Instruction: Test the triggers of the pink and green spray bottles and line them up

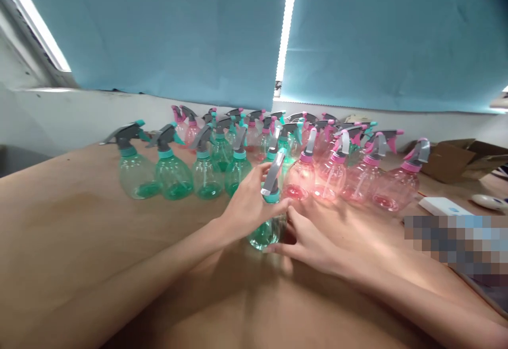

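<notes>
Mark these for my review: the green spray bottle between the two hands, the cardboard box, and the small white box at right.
Green spray bottle point(271, 197): head view, on its teal collar.
Cardboard box point(446, 162): head view, on its brown side.
White box point(441, 205): head view, on its top.

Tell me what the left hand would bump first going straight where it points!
Most likely the front green spray bottle: the left hand curves around its neck, though exact contact is unclear.

Green bottle point(264, 238) partly hidden behind left hand point(251, 201)
</notes>
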Demonstrator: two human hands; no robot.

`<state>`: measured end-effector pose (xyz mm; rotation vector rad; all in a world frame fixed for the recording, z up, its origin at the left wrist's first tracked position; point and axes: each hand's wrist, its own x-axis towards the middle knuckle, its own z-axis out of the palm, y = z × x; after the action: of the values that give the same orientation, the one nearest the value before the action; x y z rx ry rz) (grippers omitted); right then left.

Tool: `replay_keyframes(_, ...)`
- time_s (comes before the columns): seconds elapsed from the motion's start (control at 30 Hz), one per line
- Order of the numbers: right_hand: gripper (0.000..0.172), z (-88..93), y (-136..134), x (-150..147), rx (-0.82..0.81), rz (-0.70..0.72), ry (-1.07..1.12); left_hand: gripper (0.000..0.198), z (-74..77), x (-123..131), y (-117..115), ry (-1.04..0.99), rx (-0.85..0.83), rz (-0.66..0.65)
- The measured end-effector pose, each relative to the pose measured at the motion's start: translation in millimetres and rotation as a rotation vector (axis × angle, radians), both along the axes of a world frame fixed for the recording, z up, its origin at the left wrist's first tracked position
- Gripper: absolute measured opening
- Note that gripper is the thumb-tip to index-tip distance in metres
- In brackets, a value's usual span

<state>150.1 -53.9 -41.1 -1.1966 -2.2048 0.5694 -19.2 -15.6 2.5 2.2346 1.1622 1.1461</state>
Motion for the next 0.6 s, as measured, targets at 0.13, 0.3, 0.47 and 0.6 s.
replay_keyframes(0.13, 0.054, -13.5, 4, -24, -0.013, 0.092, 0.096, 0.069, -5.3, -36, -19, 0.036, -0.099, 0.075)
replay_keyframes(0.3, 0.061, -12.3, 4, -70, -0.057, 0.144, 0.076, 0.049, -14.4, -87, -48, 0.076, -0.065, 0.163)
replay_keyframes(0.47, 0.071, -0.8, 5, -123, -0.014, 0.279, 0.088, 0.043, -21.9, -141, -67, 0.077, -0.012, 0.320)
replay_keyframes(0.6, 0.080, 11.2, 14, -161, -0.021, 0.270, 0.042, 0.048, -28.5, -187, -77, 0.080, 0.017, 0.457)
